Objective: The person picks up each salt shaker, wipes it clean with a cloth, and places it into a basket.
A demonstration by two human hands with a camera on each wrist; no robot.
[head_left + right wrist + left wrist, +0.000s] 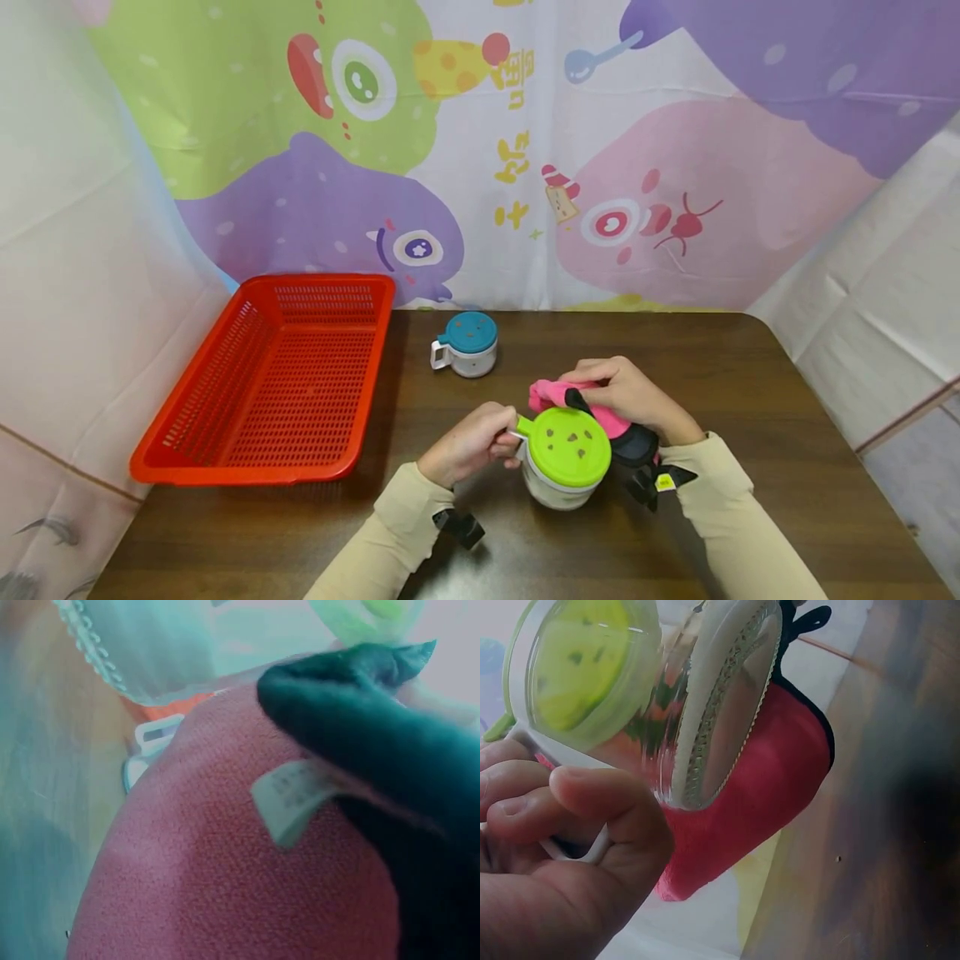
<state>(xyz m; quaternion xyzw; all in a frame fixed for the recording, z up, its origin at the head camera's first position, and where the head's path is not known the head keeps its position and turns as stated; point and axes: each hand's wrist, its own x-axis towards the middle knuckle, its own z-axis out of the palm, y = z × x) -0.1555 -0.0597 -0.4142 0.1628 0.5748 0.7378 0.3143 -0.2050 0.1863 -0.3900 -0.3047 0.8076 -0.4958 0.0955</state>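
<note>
A clear mug (pixel 555 493) with a bright green lid (pixel 572 450) is tilted above the table toward the front. My left hand (pixel 472 443) grips its handle, fingers curled through and around it in the left wrist view. In my right hand (pixel 626 393) is a pink cloth (pixel 551 393) with black trim, held against the mug's right and far side. Close up in the right wrist view, the cloth (pixel 202 862) shows a small white label (pixel 285 799), and the fingers are hidden there. The mug's ridged base (pixel 727 712) faces the left wrist camera.
Behind the hands stands a smaller mug (pixel 474 363) with a blue lid, its handle to the left. A red plastic basket (pixel 366 392) sits on the left of the brown wooden table (pixel 757 400). A cartoon-printed curtain (pixel 495 275) hangs along the back edge.
</note>
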